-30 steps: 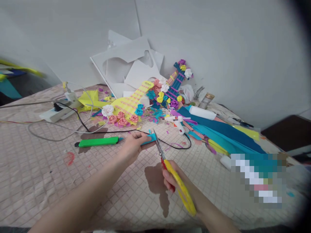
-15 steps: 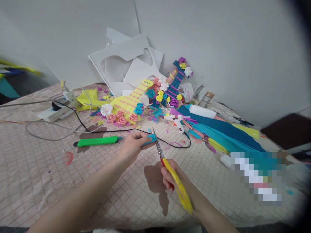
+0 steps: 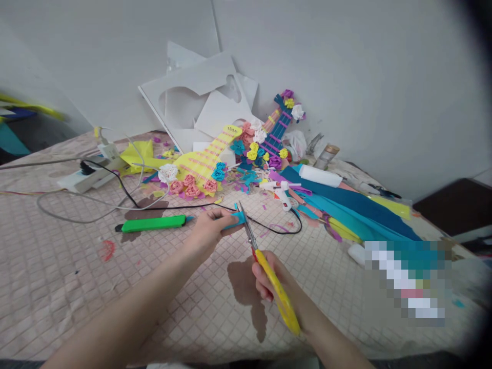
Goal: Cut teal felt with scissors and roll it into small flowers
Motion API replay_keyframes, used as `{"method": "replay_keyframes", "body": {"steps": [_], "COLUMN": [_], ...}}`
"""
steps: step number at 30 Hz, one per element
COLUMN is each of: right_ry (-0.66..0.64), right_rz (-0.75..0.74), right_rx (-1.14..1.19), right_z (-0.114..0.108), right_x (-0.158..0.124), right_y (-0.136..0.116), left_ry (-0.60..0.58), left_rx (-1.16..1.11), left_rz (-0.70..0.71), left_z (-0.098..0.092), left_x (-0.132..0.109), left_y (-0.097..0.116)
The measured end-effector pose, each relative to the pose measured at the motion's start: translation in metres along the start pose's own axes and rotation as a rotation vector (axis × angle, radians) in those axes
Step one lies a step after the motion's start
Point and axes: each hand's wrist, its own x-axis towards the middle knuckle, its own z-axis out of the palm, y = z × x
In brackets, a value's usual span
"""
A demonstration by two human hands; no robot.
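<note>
My left hand [image 3: 209, 229] pinches a small teal foam piece [image 3: 237, 220] above the tiled floor. My right hand [image 3: 269, 283] grips yellow-handled scissors [image 3: 273, 284]. Their metal blades [image 3: 246, 225] point up and left and meet the teal piece at its right edge. Both forearms reach in from the bottom of the view.
A green utility knife [image 3: 152, 223] lies left of my left hand. A black cable [image 3: 161, 207] runs behind it to a power strip [image 3: 90, 176]. Foam guitars with paper flowers [image 3: 207, 164], a white glue gun [image 3: 282, 195], teal and yellow foam sheets [image 3: 353, 210] and white cut boards [image 3: 200, 97] crowd the back.
The scissors and my right hand have shifted slightly left and up; the blades stay at the teal piece. The view has drifted a little.
</note>
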Motion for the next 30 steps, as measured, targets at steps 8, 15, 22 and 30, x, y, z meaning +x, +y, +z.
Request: {"method": "replay_keyframes", "body": {"steps": [8, 15, 22, 30], "right_ry": [-0.006, -0.037, 0.001, -0.010], "right_rz": [0.025, 0.035, 0.048, 0.064], "right_rx": [0.028, 0.055, 0.079, 0.155], "right_z": [0.0021, 0.0014, 0.0037, 0.0019], "right_x": [-0.0016, 0.0008, 0.0012, 0.0045], "right_y": [-0.0022, 0.0019, -0.0005, 0.0041], "left_ry": [0.008, 0.005, -0.012, -0.012], "left_rx": [-0.003, -0.023, -0.031, -0.051], "left_rz": [-0.003, -0.010, -0.005, -0.003], "left_z": [0.0014, 0.0016, 0.0016, 0.0013], "left_x": [-0.0006, -0.0003, -0.0005, 0.0000], "left_y": [0.0012, 0.0009, 0.0009, 0.0000]}}
